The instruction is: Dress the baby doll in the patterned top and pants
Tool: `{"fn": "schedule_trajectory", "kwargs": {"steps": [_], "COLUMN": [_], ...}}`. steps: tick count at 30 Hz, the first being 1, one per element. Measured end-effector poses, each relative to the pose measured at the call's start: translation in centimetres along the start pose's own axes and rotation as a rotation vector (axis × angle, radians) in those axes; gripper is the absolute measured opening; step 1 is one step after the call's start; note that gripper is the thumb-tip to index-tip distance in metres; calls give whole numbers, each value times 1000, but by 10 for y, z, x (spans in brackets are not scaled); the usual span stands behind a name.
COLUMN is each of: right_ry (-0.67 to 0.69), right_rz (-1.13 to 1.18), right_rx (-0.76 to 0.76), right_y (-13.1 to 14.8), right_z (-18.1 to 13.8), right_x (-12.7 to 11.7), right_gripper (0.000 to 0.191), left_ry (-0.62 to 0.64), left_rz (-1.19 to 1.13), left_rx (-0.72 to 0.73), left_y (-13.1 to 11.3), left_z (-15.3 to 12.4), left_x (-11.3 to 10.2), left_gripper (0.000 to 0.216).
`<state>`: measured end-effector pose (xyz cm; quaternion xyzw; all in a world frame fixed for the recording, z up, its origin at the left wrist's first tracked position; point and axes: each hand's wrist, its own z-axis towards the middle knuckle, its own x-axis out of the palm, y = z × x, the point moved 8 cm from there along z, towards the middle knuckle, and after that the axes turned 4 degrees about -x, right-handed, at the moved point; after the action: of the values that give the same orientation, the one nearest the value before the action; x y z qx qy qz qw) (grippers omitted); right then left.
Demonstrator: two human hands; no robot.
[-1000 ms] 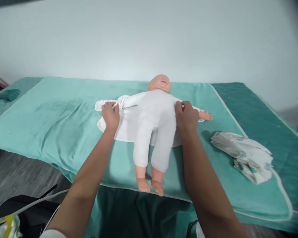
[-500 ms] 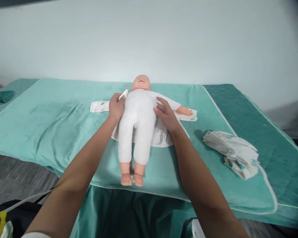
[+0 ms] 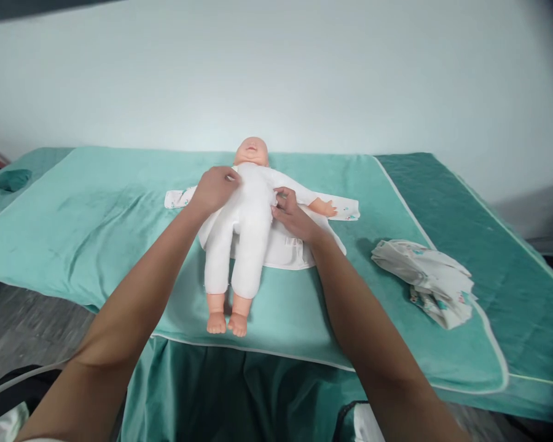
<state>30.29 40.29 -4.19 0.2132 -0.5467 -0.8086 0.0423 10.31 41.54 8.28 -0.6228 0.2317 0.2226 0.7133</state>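
A baby doll [image 3: 253, 202] with a white cloth body lies on its back, bare feet toward me. Beneath it a white baby shirt [image 3: 288, 253] is spread out, its printed sleeves reaching to both sides. My left hand [image 3: 217, 189] is closed at the doll's upper chest on the left; its fingertips and whatever they pinch are hidden. Against the other side of the torso, my right hand [image 3: 295, 215] has curled fingers and thumb gripping the doll's side. The doll's arm on the right stretches out over the shirt sleeve; its other arm is hidden by my left hand.
A crumpled white printed garment [image 3: 424, 279] lies on the right. Under everything is a light green blanket [image 3: 110, 227] with pale edging, over a darker green bed cover [image 3: 502, 264]. A white wall [image 3: 276, 73] rises behind the bed.
The doll has shifted left over the shirt, and my right hand has moved left with it. My left hand has come over the chest, covering the white piece that stuck out of it.
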Motion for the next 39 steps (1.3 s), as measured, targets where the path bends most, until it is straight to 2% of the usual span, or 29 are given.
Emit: {"fn": "schedule_trajectory", "kwargs": {"steps": [2, 3, 4, 7, 8, 10, 14, 21, 25, 28, 31, 36, 39], "right_ry": [-34, -52, -70, -120, -139, -171, -196, -197, -200, -230, -256, -236, -191], "right_rz": [8, 12, 14, 8, 3, -9, 33, 104, 201, 285, 323, 420, 396], "right_rx": [11, 18, 23, 25, 24, 27, 47, 102, 89, 83, 80, 34, 30], "right_y": [-4, -4, -4, 0, 2, 6, 6, 2, 13, 21, 26, 31, 34], "right_z": [0, 0, 0, -1, -1, -2, 0, 2, 4, 5, 6, 7, 6], "right_x": [-2, -3, -3, -5, -5, -5, -3, -3, -3, -5, -7, -6, -5], "right_gripper": [54, 52, 49, 44, 43, 42, 44, 44, 41, 40, 36, 29, 22], "left_ry": [174, 192, 152, -164, -232, -257, -142, 13, 78, 118, 188, 419, 515], "left_rz": [-65, -109, -139, -93, -54, -4, -20, -65, -137, -142, 21, 522, 696], "left_rx": [-10, -4, 10, 115, 160, 241, 282, 193, 201, 257, 321, 405, 444], "left_y": [-7, -7, -3, 19, 27, 37, 36, 12, -4, -25, -51, -87, -99], "left_z": [-18, -25, -31, -43, -47, -48, -32, 21, 29, 31, 33, 36, 40], "left_x": [14, 15, 13, -7, -9, -5, 12, 32, 34, 36, 52, 105, 121], "left_gripper": [20, 23, 24, 18, 18, 23, 32, 35, 32, 29, 33, 52, 48]}}
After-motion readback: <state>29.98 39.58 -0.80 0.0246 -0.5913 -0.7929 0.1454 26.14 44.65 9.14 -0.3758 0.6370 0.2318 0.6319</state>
